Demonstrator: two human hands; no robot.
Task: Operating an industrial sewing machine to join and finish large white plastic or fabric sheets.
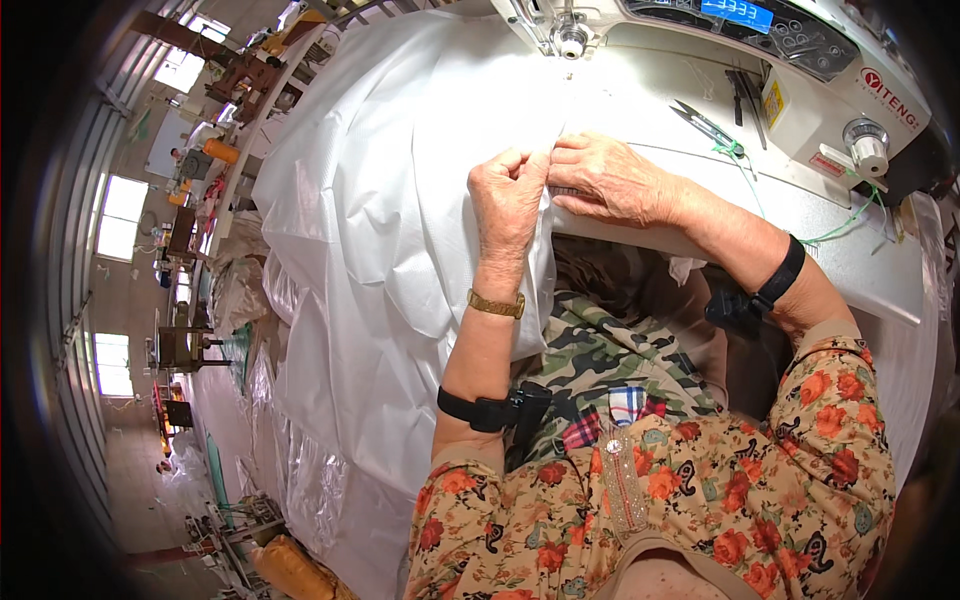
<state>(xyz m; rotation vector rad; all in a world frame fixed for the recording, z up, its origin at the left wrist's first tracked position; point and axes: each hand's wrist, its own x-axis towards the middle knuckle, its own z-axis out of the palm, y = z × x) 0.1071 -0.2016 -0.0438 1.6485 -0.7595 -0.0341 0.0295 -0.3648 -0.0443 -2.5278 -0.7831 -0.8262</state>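
A large white plastic sheet (370,200) spreads over the machine table and hangs down in folds on the left. My left hand (507,200) pinches the sheet's right edge between thumb and fingers. Right beside it, almost touching, my right hand (612,182) is closed with curled fingers on the same edge. Both hands are just in front of a sewing machine (660,18), whose lit needle area (570,42) is at the top of the view. The fingertips are partly hidden by the sheet and by each other.
Thread snips (706,125) with green thread (738,150) tied on lie on the table (860,270) to the right, near a dark slim tool (738,97). The handwheel-like knob (868,148) stands farther right. Clear plastic (310,480) heaps at the left; other workbenches are beyond.
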